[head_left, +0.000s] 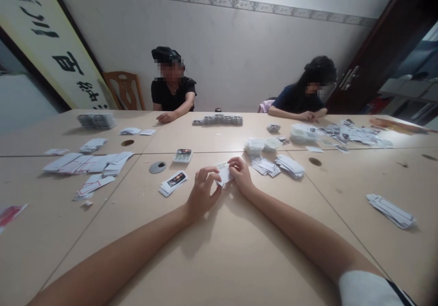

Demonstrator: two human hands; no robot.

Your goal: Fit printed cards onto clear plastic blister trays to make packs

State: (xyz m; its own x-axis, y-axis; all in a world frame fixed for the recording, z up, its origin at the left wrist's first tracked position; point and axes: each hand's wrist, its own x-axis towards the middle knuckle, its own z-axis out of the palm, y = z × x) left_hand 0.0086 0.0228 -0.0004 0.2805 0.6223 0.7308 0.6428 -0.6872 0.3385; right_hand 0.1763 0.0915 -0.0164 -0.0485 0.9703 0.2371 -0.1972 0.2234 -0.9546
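Note:
Between my two hands, a small white card (pixel 225 174) is held slightly above the table, with a pale greenish strip along its top edge. My left hand (pixel 202 188) pinches its left side between thumb and fingers. My right hand (pixel 242 178) has its fingertips curled on the card's right edge. Just left of my left hand lies a stack of printed cards (pixel 174 183) with a dark picture on top. Behind it sits a clear plastic box (pixel 183 156) with a dark label inside. White scraps (pixel 232 197) lie below the card.
White paper strips (pixel 89 163) spread across the left. Card stacks (pixel 290 166) and clear cases (pixel 255 146) stand right of my hands. Another strip stack (pixel 391 211) lies far right. Two people (pixel 174 91) (pixel 301 98) sit opposite, near rows of filled cases (pixel 219 120). Round cable holes (pixel 315 162) pierce the tabletop.

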